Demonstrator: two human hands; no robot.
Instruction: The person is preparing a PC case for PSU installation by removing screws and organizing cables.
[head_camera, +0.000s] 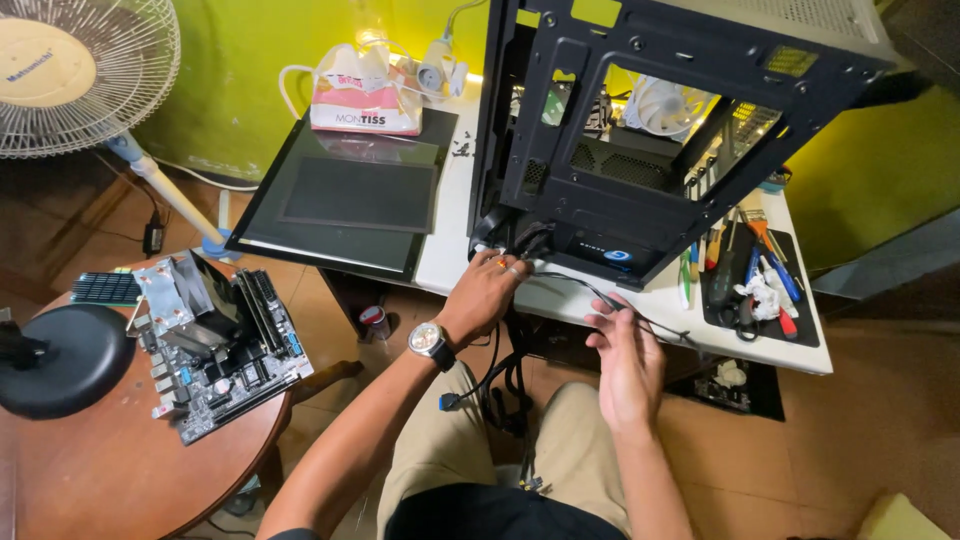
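Cables (505, 375) hang from the case's lower edge down between the person's knees, at 6 o'clock of the case (650, 140). The right hand (628, 360) is open and flat, a thin cable crossing its fingertips. The left hand (485, 292), with a wristwatch, has fingers curled on the cable bundle at the case's bottom corner. The case stands on the white table (450, 250). A motherboard (215, 340) lies at 9 o'clock on a round table (120, 470).

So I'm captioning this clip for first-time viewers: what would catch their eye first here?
The black computer case, stripped open and tilted on the white table, dominates the top centre. The left hand grips black cables at its lower edge while the right hand hovers open. A motherboard lies on the round wooden table, lower left.
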